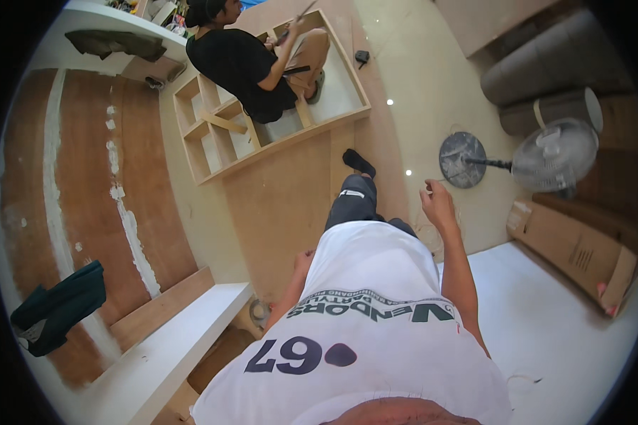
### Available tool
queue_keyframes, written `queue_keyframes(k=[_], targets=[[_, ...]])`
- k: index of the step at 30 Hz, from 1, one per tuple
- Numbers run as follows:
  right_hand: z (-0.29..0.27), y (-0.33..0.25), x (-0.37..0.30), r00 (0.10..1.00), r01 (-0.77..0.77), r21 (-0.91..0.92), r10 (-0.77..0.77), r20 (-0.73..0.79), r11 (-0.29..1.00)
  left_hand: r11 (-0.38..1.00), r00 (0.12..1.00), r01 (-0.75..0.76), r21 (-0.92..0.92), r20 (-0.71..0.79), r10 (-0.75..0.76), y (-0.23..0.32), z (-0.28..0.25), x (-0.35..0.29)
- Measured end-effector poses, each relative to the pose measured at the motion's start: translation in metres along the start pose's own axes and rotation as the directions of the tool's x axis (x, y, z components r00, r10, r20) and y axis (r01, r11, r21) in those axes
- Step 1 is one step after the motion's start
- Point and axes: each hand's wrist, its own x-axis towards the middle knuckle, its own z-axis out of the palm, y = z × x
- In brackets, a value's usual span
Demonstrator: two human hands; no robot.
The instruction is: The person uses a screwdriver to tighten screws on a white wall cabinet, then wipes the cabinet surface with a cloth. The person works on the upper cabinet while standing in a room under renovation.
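Carpentry work site inside an unfinished room.
At eleven o'clock lies a bare wooden frame (pixel 262 154) divided into open compartments; at nine, brown panels (pixel 85 177) show rough upright streaks of white filler (pixel 131 230). A plywood sheet (pixel 276 205) covers part of the floor (pixel 397 145) near the middle, big dark rolls (pixel 546 64) sit at two, and a cardboard box (pixel 574 248) at three.

1 brown plywood sheet (pixel 280 209), lying flat on pale floor (pixel 422 92), 1 pedestal fan (pixel 554 159), upright, round dark base (pixel 457 159) on floor
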Motion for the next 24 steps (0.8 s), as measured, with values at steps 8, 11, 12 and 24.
queue_keyframes(k=[8, 11, 12, 24], targets=[[0.039, -0.084, 0.143, 0.867, -0.429, 0.511, 0.182, 0.464, 0.745, 0.952, 0.991, 0.119, -0.280, -0.025, -0.131, 0.210, -0.082, 0.083], [0.088, -0.131, 0.222, 0.809, -0.546, 0.626, 0.156, 0.567, 0.557, 0.911, 0.969, -0.084, -0.404, -0.244, -0.019, 0.294, -0.128, 0.085], [0.106, -0.141, 0.254, 0.778, -0.581, 0.599, 0.158, 0.608, 0.551, 0.886, 0.952, -0.097, -0.453, -0.301, -0.050, 0.316, -0.139, 0.079], [0.175, -0.169, 0.504, 0.729, 0.246, -0.789, 0.429, 0.534, 0.563, 0.529, 0.579, 0.434, -0.729, -0.224, -0.784, 0.165, 0.146, -0.124]])
